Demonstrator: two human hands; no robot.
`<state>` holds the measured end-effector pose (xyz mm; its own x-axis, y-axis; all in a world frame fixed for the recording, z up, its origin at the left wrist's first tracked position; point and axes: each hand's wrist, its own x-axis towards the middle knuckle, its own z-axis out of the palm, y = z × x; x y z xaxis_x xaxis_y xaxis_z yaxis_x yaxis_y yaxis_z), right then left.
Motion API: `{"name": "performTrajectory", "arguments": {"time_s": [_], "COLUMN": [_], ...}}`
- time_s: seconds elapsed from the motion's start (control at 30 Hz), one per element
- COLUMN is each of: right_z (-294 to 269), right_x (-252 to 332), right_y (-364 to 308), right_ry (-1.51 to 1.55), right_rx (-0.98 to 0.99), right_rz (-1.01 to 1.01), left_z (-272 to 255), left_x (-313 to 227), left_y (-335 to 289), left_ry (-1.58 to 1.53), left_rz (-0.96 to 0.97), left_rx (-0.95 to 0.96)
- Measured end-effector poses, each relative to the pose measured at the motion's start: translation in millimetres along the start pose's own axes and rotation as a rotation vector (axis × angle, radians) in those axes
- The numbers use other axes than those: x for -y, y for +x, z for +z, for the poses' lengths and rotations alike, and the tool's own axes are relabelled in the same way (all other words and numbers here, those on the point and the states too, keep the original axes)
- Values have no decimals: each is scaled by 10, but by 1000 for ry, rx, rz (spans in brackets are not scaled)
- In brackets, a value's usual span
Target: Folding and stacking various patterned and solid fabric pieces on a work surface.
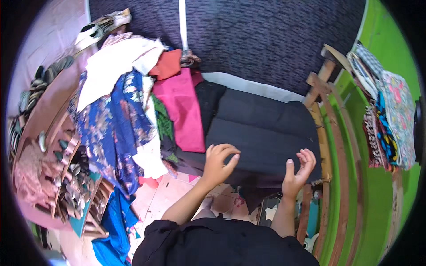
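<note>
My left hand (220,163) hovers over the front part of a black padded seat (262,128), its fingers curved and the thumb apart from them, holding nothing. To its right, my right hand (298,173) is raised near the seat's right front corner, palm turned inward, fingers loosely bent and also holding nothing. Just beyond my left hand lies a bright pink folded cloth (182,111) on the seat. Left of it is a heap of clothes, with a white garment (117,62) on top, a blue floral garment (115,128) hanging down, and an orange-red cloth (167,64).
At the left, a shelf (91,201) carries several shoes. A blue cloth (113,230) trails onto the tiled floor (153,195). On the right, wooden rails (339,177) stand before a green wall, with folded fabrics (397,119) hung there. A dark patterned curtain (266,35) covers the back.
</note>
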<state>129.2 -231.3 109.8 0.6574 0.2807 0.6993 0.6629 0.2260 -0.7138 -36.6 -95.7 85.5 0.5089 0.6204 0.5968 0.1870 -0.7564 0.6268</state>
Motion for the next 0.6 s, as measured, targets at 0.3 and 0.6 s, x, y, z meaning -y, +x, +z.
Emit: {"name": "performTrajectory", "arguments": {"time_s": [0.3,0.6], "right_z": [918,1602], "right_x": [-24,147], "right_y": [-447,-608], "right_ry": [210,248], "right_rx": [408,559], "right_rz": [46,52], "left_z": [-603,-1387], "left_x": [673,1279], "left_y": [-1067,-919], "left_ry": [200,443], "left_rz": [-390,-390], "left_rx": [-243,-477]}}
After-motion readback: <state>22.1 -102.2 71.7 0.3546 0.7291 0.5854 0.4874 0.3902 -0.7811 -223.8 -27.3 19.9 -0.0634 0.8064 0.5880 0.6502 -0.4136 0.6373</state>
